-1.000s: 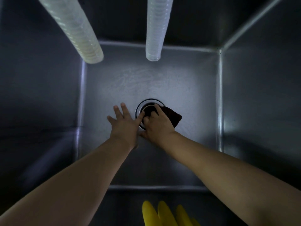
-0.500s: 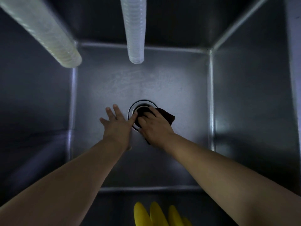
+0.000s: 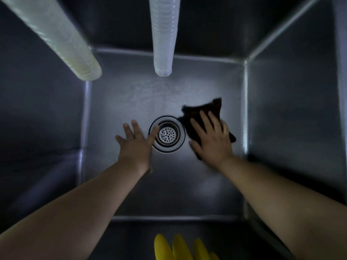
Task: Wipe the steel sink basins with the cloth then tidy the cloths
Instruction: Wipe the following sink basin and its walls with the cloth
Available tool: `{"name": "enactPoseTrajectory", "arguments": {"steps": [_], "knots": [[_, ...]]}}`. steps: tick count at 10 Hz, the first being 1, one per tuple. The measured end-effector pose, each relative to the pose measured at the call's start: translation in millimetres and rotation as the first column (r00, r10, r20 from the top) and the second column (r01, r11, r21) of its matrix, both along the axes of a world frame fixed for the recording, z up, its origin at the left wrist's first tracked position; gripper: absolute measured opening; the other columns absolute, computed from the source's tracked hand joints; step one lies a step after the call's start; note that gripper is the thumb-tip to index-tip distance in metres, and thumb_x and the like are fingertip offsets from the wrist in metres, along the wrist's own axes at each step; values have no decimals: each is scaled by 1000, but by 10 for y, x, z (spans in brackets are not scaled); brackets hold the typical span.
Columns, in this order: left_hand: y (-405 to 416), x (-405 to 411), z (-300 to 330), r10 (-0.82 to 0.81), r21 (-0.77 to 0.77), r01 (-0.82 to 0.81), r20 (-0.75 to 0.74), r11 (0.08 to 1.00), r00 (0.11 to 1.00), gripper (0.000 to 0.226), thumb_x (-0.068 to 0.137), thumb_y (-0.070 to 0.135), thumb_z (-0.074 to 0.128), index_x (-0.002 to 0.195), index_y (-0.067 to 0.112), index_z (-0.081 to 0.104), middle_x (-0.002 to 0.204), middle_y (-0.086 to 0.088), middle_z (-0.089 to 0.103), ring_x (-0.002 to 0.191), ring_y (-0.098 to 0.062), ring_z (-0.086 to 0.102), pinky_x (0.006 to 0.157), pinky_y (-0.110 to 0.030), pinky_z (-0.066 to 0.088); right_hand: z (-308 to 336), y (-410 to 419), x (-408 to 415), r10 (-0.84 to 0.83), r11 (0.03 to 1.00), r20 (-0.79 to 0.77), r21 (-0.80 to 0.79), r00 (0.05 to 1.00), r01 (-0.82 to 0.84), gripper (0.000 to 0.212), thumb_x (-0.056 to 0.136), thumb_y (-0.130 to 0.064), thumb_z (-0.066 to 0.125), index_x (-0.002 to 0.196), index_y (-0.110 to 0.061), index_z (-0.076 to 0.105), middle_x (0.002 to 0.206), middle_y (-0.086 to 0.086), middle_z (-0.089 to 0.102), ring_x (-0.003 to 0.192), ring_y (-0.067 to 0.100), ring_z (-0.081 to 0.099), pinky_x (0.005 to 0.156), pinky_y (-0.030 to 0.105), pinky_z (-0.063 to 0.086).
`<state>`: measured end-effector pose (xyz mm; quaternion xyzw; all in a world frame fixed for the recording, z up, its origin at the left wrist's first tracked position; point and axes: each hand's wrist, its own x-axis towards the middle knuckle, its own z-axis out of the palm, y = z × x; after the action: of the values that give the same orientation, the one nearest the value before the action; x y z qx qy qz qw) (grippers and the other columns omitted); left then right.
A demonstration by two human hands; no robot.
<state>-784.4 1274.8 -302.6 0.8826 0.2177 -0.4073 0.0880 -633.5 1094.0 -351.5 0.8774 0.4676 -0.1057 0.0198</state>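
The right hand lies flat on a dark cloth, fingers straight and slightly spread, pressing it against the floor of the steel sink; its grip is open, with nothing curled round the cloth. The cloth sits just right of the drain, its near edge touching the drain's outer ring, and its far corner sticks out beyond the fingertips toward the right wall. Part of the cloth also shows below the heel of the hand.

The left hand rests flat on the sink floor on the other side of the drain, fingers straight and apart, holding nothing; its thumb reaches the drain's rim. The drain, a round strainer with small holes, lies uncovered between the two hands.

Two ribbed, pale hoses hang into the sink from above: one slanting in from the upper left, the other near the middle. At the bottom edge, the yellow fingers of a rubber glove poke into view.
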Motion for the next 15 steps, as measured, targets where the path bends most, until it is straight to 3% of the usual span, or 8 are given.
{"name": "enactPoseTrajectory", "arguments": {"steps": [3, 8, 9, 10, 11, 13, 14, 15], "knots": [[-10, 28, -22, 3, 18, -3, -28, 1000, 1000, 132, 69, 48, 77, 142, 28, -31, 148, -33, -25, 137, -55, -13, 111, -63, 17, 18, 686, 1054, -253, 965, -24, -76, 967, 250, 66, 95, -54, 29, 152, -28, 7, 160, 5, -3, 146, 29, -9, 116, 49, 0], [-41, 25, 105, -8, 39, 9, -23, 999, 1000, 130, 70, 52, 75, 143, 26, -30, 149, -33, -21, 137, -55, -7, 108, -62, 22, 229, -602, -371, -119, 987, -63, 98, 991, 124, 50, 80, -2, 42, 125, -15, 59, 130, 16, 53, 106, 41, 54, 86, 48, 51], [-65, 47, 104, 23, 28, -22, -39, 999, 999, 128, 73, 42, 77, 144, 27, -29, 148, -33, -23, 137, -55, -9, 110, -63, 20, 470, -272, 226, -63, 998, 195, 28, 979, 58, 41, 81, -15, 37, 100, -11, 73, 112, 12, 67, 91, 34, 64, 78, 33, 52], [-67, 56, 94, 30, 31, -29, -53, 999, 998, 129, 72, 39, 78, 144, 28, -29, 148, -32, -25, 137, -55, -10, 110, -64, 18, 762, 109, 690, -7, 976, 339, -202, 941, 80, 51, 85, -15, 25, 115, -10, 67, 131, 9, 56, 119, 28, 51, 93, 33, 42], [-71, 52, 93, 39, 28, -37, -57, 999, 998, 129, 71, 38, 79, 144, 29, -28, 148, -31, -26, 138, -54, -11, 110, -63, 18, 771, 26, 830, -135, 914, 203, -353, 970, 201, 48, 99, -14, 22, 144, -4, 33, 155, 13, 22, 142, 27, 18, 114, 34, 18], [3, 25, 232, 31, -20, -32, -47, 999, 998, 114, 76, 42, 72, 149, 30, -15, 152, -27, -20, 140, -50, -4, 111, -55, 23, 642, -746, -86, -543, 837, -128, -158, 830, 523, 55, 90, 0, 41, 143, -14, 32, 146, 14, 32, 134, 28, 29, 108, 30, 19], [106, 14, 424, 32, -40, -33, -22, 999, 999, 86, 78, 48, 64, 147, 25, 18, 152, -19, 17, 135, -39, 28, 103, -48, 38, 550, -1059, -354, -221, 922, -51, -336, 974, 192, 55, 87, -7, 52, 134, -33, 45, 138, 20, 46, 137, 2, 26, 110, 34, 21], [152, -45, 624, -4, -52, 6, 27, 999, 1000, 45, 85, 39, 54, 126, 20, 48, 130, -10, 51, 119, -29, 48, 95, -37, 44, 697, -1210, -598, 27, 857, -401, -463, 916, -228, 35, 89, -24, 58, 123, -18, 60, 127, 16, 56, 130, 15, 41, 107, 47, 31]]}}
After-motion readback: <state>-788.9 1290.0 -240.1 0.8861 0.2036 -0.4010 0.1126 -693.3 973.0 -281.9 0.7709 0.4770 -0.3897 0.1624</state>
